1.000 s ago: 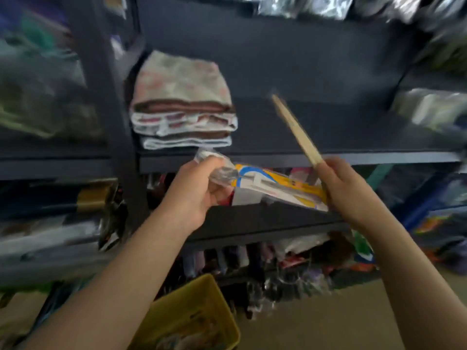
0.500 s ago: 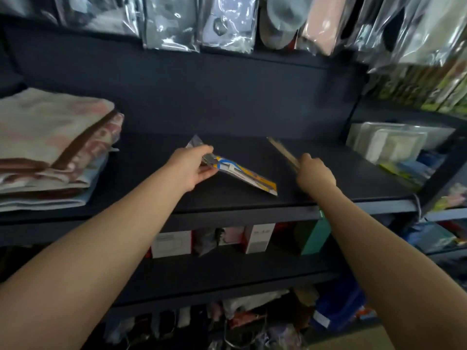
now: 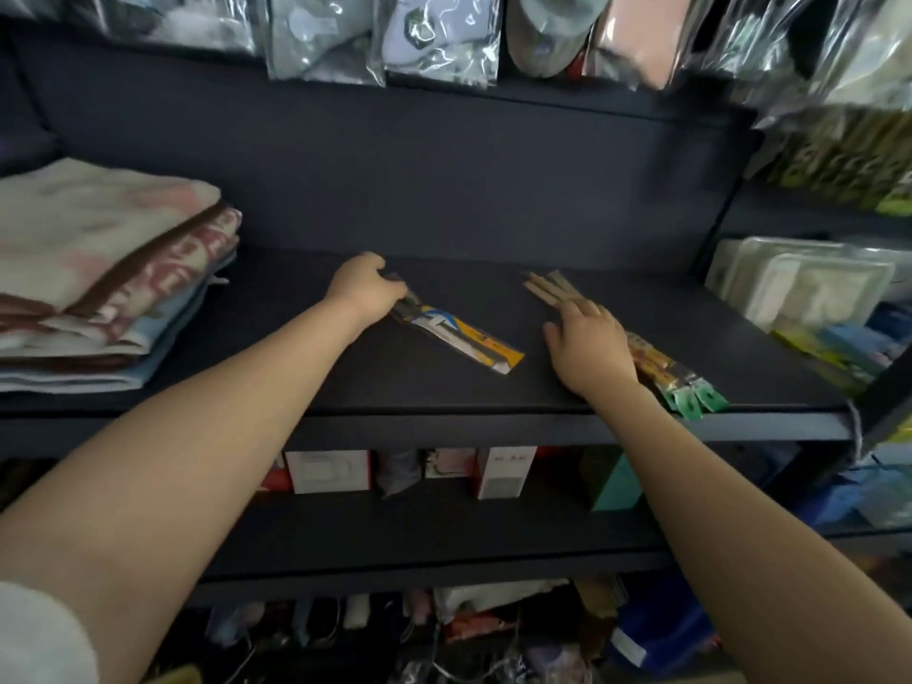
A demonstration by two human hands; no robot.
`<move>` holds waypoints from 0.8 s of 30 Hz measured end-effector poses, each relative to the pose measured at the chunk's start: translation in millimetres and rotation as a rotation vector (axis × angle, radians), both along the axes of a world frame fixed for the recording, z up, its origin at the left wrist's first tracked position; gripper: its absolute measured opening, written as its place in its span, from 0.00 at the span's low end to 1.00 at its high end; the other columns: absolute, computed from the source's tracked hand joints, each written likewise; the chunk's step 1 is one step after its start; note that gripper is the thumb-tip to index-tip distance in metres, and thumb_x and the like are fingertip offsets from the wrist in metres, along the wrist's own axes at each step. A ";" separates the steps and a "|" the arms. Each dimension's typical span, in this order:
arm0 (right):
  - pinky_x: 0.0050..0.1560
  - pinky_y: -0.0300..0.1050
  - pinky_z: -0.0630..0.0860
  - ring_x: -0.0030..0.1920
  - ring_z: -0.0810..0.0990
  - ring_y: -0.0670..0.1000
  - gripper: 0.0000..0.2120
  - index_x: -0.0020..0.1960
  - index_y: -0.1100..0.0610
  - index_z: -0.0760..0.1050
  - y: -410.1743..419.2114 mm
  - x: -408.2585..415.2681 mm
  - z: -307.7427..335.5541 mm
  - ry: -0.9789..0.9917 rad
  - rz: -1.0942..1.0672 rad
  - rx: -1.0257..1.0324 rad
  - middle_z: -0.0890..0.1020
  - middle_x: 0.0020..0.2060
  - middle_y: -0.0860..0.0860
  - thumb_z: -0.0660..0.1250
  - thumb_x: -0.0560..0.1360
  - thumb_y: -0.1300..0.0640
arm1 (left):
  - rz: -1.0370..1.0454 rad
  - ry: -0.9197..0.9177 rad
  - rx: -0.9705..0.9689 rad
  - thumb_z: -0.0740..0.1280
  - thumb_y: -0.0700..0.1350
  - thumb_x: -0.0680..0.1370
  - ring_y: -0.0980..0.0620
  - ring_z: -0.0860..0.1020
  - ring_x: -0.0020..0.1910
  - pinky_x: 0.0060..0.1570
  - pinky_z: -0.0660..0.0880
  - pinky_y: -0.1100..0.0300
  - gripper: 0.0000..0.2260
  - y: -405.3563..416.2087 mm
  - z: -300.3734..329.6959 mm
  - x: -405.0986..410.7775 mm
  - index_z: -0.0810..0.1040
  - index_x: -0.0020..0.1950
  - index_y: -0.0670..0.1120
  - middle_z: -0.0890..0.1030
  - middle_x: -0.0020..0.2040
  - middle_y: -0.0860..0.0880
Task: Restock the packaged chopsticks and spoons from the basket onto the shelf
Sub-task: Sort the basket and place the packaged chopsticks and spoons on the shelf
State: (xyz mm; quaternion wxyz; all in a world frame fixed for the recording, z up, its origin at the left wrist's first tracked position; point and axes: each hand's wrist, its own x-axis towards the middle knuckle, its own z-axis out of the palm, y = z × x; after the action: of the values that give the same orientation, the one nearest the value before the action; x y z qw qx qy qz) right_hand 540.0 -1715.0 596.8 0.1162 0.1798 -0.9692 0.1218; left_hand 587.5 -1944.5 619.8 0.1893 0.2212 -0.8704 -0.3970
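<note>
Left hand (image 3: 362, 291) pinches the light, slick spoon pack (image 3: 459, 333) by its eleven-o'clock end; right hand (image 3: 589, 345) lies flat on the stiff chopsticks (image 3: 646, 355).

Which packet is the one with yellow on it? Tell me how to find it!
Look at the dark shelf with the folded towels at its left end. In the middle lies the yellow packet, its far end held by the left hand. The chopsticks under the right hand have bare wooden tips and green tags; this packet is yellow, blue and white.
</note>
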 end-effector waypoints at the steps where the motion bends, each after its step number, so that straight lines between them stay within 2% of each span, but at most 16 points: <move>1: 0.65 0.53 0.68 0.66 0.69 0.61 0.20 0.68 0.60 0.67 -11.9 11.0 1.7 -0.001 0.056 -0.083 0.72 0.66 0.60 0.55 0.80 0.52 | -0.049 0.025 -0.060 0.65 0.43 0.75 0.46 0.72 0.64 0.59 0.67 0.60 0.19 -3.3 -0.5 12.5 0.71 0.66 0.41 0.73 0.66 0.43; 5: 0.56 0.49 0.71 0.59 0.74 0.57 0.14 0.61 0.59 0.73 -62.2 79.5 -1.3 0.080 0.326 -0.304 0.78 0.58 0.57 0.58 0.78 0.59 | -0.260 0.228 -0.306 0.63 0.40 0.76 0.55 0.74 0.53 0.51 0.65 0.68 0.11 -21.3 -15.1 104.7 0.77 0.58 0.45 0.76 0.54 0.53; 8: 0.48 0.48 0.74 0.51 0.78 0.56 0.11 0.54 0.60 0.77 -102.3 150.2 -27.9 0.129 0.577 -0.368 0.81 0.50 0.55 0.59 0.76 0.62 | -0.310 0.312 -0.448 0.60 0.43 0.76 0.60 0.73 0.44 0.44 0.68 0.69 0.11 -42.9 -51.6 203.4 0.78 0.54 0.43 0.75 0.46 0.55; 10: 0.41 0.50 0.78 0.48 0.79 0.57 0.11 0.51 0.60 0.78 -133.7 191.6 -59.9 0.035 0.729 -0.298 0.81 0.46 0.55 0.59 0.75 0.61 | -0.256 0.191 -0.439 0.58 0.47 0.75 0.57 0.75 0.40 0.38 0.70 0.67 0.13 -66.8 -90.4 261.5 0.79 0.53 0.44 0.79 0.43 0.52; 12: 0.41 0.53 0.79 0.48 0.79 0.59 0.12 0.51 0.60 0.78 -168.8 229.4 -100.6 -0.118 0.839 -0.168 0.81 0.46 0.56 0.57 0.75 0.59 | -0.186 -0.068 -0.373 0.61 0.45 0.76 0.56 0.77 0.37 0.36 0.72 0.62 0.10 -95.1 -136.7 312.8 0.78 0.55 0.46 0.81 0.44 0.51; 15: 0.46 0.53 0.77 0.53 0.77 0.59 0.11 0.53 0.58 0.75 -219.4 281.9 -165.8 -0.282 0.928 0.153 0.78 0.51 0.57 0.56 0.76 0.58 | -0.219 -0.417 -0.284 0.60 0.44 0.78 0.50 0.79 0.44 0.44 0.77 0.54 0.11 -142.4 -201.6 379.5 0.76 0.59 0.49 0.81 0.51 0.49; 18: 0.39 0.46 0.68 0.51 0.76 0.58 0.07 0.52 0.59 0.72 -265.8 330.5 -236.1 -0.540 0.955 0.402 0.75 0.47 0.56 0.56 0.78 0.61 | -0.307 -0.664 -0.263 0.56 0.45 0.80 0.51 0.77 0.54 0.52 0.74 0.58 0.13 -186.7 -252.2 432.0 0.74 0.62 0.49 0.77 0.60 0.51; 21: 0.42 0.44 0.64 0.50 0.77 0.58 0.08 0.52 0.58 0.72 -302.3 368.2 -318.5 -0.846 0.876 0.455 0.75 0.46 0.59 0.54 0.79 0.61 | -0.264 -0.737 -0.213 0.55 0.46 0.79 0.50 0.78 0.49 0.49 0.75 0.56 0.13 -220.4 -294.0 471.0 0.74 0.60 0.49 0.79 0.57 0.49; 22: 0.44 0.45 0.66 0.52 0.77 0.58 0.10 0.55 0.58 0.72 -312.0 378.2 -343.4 -0.907 0.840 0.453 0.77 0.49 0.59 0.54 0.79 0.61 | -0.252 -0.726 -0.192 0.56 0.46 0.79 0.50 0.78 0.49 0.47 0.74 0.58 0.12 -229.4 -306.9 481.1 0.74 0.59 0.49 0.79 0.56 0.49; 24: 0.55 0.48 0.71 0.59 0.76 0.59 0.17 0.67 0.57 0.69 -324.6 392.6 -384.3 -0.994 0.771 0.488 0.76 0.60 0.59 0.56 0.78 0.60 | -0.238 -0.698 -0.170 0.57 0.45 0.79 0.50 0.78 0.51 0.45 0.69 0.63 0.12 -241.4 -326.4 494.3 0.75 0.59 0.48 0.78 0.57 0.49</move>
State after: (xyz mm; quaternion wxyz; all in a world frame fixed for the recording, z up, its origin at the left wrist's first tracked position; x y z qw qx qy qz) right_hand 932.6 -2039.5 212.5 -0.4392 0.4568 -0.7736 0.0003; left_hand 1081.8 -2185.9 293.5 -0.1484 0.2239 -0.9320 -0.2432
